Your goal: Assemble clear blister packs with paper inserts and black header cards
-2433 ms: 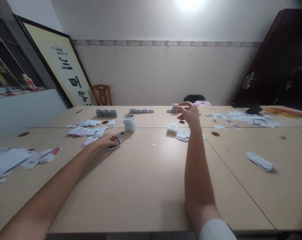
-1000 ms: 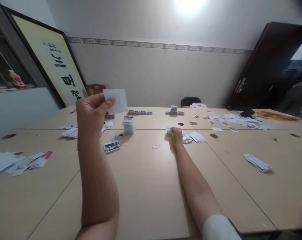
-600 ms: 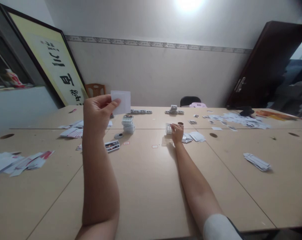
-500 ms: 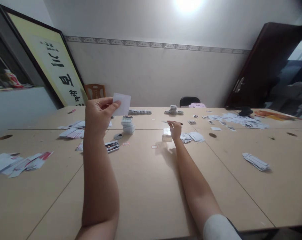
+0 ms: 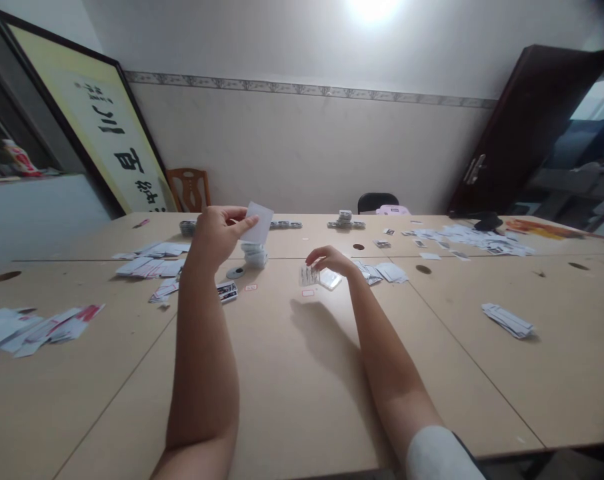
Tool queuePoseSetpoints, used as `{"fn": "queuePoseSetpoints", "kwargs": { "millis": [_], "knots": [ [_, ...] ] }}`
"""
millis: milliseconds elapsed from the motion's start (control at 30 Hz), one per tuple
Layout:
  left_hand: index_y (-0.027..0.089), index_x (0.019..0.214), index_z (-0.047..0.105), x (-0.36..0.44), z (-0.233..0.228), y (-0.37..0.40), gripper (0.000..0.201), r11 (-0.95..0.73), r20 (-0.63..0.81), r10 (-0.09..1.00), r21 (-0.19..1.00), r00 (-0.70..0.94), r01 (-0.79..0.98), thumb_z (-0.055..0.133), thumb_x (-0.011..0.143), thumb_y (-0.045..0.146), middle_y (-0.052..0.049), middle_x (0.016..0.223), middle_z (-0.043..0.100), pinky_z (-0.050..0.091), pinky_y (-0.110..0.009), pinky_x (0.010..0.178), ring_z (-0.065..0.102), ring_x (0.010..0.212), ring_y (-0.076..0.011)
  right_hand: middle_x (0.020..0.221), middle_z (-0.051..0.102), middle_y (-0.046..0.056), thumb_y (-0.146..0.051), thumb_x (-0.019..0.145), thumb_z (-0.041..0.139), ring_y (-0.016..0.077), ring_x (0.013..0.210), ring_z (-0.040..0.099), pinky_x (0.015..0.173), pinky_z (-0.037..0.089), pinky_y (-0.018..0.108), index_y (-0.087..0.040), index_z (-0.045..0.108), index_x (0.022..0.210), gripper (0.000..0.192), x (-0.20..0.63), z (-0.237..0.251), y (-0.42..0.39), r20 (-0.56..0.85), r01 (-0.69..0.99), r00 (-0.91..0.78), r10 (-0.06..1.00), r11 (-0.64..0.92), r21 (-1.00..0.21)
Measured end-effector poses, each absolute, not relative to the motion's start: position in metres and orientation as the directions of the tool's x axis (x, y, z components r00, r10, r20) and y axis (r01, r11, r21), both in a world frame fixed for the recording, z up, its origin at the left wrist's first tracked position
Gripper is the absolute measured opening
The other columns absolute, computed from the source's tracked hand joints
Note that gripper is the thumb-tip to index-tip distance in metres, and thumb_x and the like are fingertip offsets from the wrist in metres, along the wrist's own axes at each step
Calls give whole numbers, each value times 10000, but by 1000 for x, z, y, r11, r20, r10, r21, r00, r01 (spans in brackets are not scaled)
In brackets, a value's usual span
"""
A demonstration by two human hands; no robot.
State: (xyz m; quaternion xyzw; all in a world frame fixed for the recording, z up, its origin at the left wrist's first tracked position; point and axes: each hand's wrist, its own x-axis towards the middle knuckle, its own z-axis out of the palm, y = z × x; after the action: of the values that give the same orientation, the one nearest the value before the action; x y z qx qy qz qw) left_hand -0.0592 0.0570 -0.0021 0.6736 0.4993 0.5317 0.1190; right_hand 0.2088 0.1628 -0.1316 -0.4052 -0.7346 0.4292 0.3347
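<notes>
My left hand (image 5: 217,233) is raised over the table, its thumb and fingers pinching a plain whitish card (image 5: 260,225). Lower and to the right, my right hand (image 5: 333,260) has its fingertips closed at the top edge of a small, pale card with dark print (image 5: 309,275). Just beside that card, under the right hand, lies a clear, shiny flat case or stack (image 5: 331,279). Close in front is a small red-edged label (image 5: 308,293). A stack of cards (image 5: 255,256) stands below the left hand's card, partly hidden by it.
Loose white papers (image 5: 149,267) lie left of the left forearm, and more are spread far right (image 5: 472,237). A picture-faced card pack (image 5: 227,291) is near the left forearm. A bundle of paper strips (image 5: 507,321) lies right. Round holes (image 5: 423,269) pierce the table.
My left hand has moved slightly right and down with its card. My right hand has come down and left, and the printed card now shows at its fingertips.
</notes>
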Motion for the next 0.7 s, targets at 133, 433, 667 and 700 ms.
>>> {"fn": "queuePoseSetpoints", "kwargs": {
  "millis": [133, 433, 667, 700],
  "knots": [
    [152, 856, 789, -56, 0, 54, 319, -472, 593, 803, 685, -49, 556, 722, 740, 442, -44, 708, 668, 381, -273, 534, 500, 604, -149, 1200, 733, 49, 33, 639, 693, 176, 913, 726, 754, 586, 239, -203, 752, 1001, 437, 202, -144, 169, 77, 325, -466, 881, 251, -912],
    [182, 890, 801, -57, 1, 53, 333, -460, 579, 815, 676, -28, 575, 703, 744, 464, -44, 701, 677, 384, -277, 548, 515, 600, -163, 902, 760, 30, 62, 702, 736, 165, 766, 730, 661, 580, 230, -153, 721, 882, 281, 180, -161, 173, -10, 453, -410, 912, 193, -871],
    [182, 820, 779, -57, 2, 49, 316, -465, 587, 809, 630, 11, 622, 673, 777, 477, -25, 649, 636, 349, -277, 527, 484, 567, -151, 1001, 684, 44, -286, 976, 654, 142, 793, 675, 691, 596, 295, -130, 653, 1091, 194, 220, -146, 170, -19, 624, -113, 993, 56, -780],
    [182, 821, 779, -57, 2, 49, 319, -467, 589, 808, 629, 12, 622, 674, 780, 480, -24, 647, 636, 352, -278, 526, 485, 566, -151, 992, 682, 43, -294, 978, 652, 138, 779, 672, 678, 593, 288, -131, 651, 1093, 200, 229, -143, 170, -26, 641, -79, 996, 31, -767]
  ]
}}
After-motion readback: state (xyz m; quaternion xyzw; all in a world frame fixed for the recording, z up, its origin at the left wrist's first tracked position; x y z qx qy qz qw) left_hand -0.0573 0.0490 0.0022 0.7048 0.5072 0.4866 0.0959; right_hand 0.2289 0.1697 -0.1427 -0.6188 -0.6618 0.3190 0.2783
